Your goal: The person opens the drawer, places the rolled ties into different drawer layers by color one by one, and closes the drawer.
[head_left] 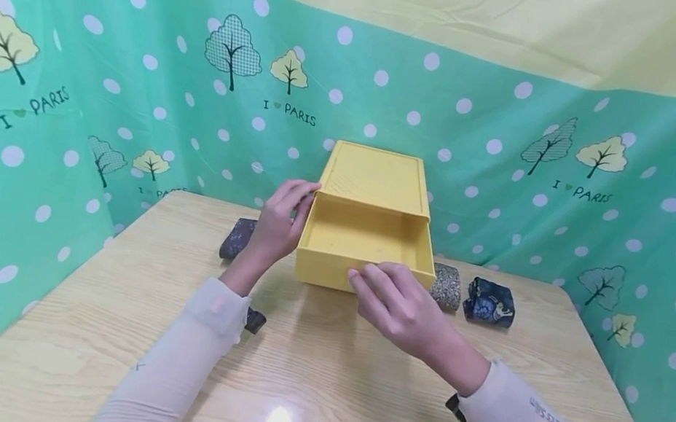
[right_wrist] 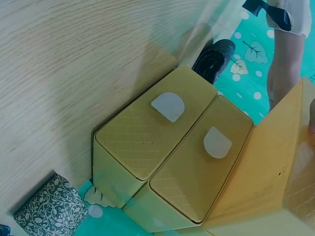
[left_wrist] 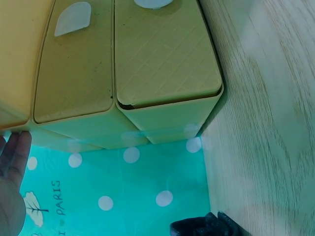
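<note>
A yellow drawer unit stands near the back of the table, its top drawer pulled out toward me. No contents show inside that drawer. My left hand steadies the unit's upper left side, fingers fairly straight in the left wrist view. With bent fingers my right hand holds the drawer's front near its upper rim; the hand covers that spot, so any handle there is hidden. Below the pulled drawer, two closed drawers show in the right wrist view, each with a pale half-round handle.
A dark rolled cloth lies left of the unit. To its right sit a grey patterned rolled cloth and a navy flowered folded cloth. A green dotted curtain hangs behind the wooden table.
</note>
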`<action>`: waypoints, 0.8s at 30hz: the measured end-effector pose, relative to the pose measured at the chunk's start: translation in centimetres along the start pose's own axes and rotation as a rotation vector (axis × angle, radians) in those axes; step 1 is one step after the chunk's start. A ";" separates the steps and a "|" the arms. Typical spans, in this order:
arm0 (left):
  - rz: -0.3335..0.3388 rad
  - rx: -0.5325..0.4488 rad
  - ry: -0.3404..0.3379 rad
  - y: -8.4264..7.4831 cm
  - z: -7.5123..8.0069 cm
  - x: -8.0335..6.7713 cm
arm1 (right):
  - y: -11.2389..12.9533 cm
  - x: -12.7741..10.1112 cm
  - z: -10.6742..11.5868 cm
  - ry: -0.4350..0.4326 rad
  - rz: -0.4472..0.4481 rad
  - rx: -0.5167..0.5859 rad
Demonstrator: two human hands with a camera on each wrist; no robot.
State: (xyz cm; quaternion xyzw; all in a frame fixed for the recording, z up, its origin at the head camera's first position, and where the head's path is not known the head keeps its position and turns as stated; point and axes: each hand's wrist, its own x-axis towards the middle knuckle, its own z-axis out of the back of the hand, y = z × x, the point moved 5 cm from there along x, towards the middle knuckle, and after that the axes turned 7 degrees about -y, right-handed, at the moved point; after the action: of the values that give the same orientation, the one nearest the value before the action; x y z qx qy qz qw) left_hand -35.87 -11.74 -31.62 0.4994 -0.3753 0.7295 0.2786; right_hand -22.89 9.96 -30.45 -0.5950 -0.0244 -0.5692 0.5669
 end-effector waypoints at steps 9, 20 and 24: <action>0.000 -0.005 -0.003 0.1 0.0 -0.1 | 0.4 0.0 0.3 0.020 0.016 -0.017; -0.016 -0.012 -0.012 -0.1 0.0 0.0 | 0.8 0.0 0.5 0.033 0.034 -0.040; -0.012 -0.007 -0.003 0.0 0.0 0.0 | 1.0 0.1 0.7 0.027 0.048 -0.043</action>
State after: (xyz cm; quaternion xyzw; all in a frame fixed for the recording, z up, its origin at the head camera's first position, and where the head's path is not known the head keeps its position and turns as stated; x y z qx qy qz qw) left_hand -35.82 -11.73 -31.63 0.5019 -0.3753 0.7257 0.2840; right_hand -21.78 10.06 -30.84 -0.5996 0.0098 -0.5639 0.5677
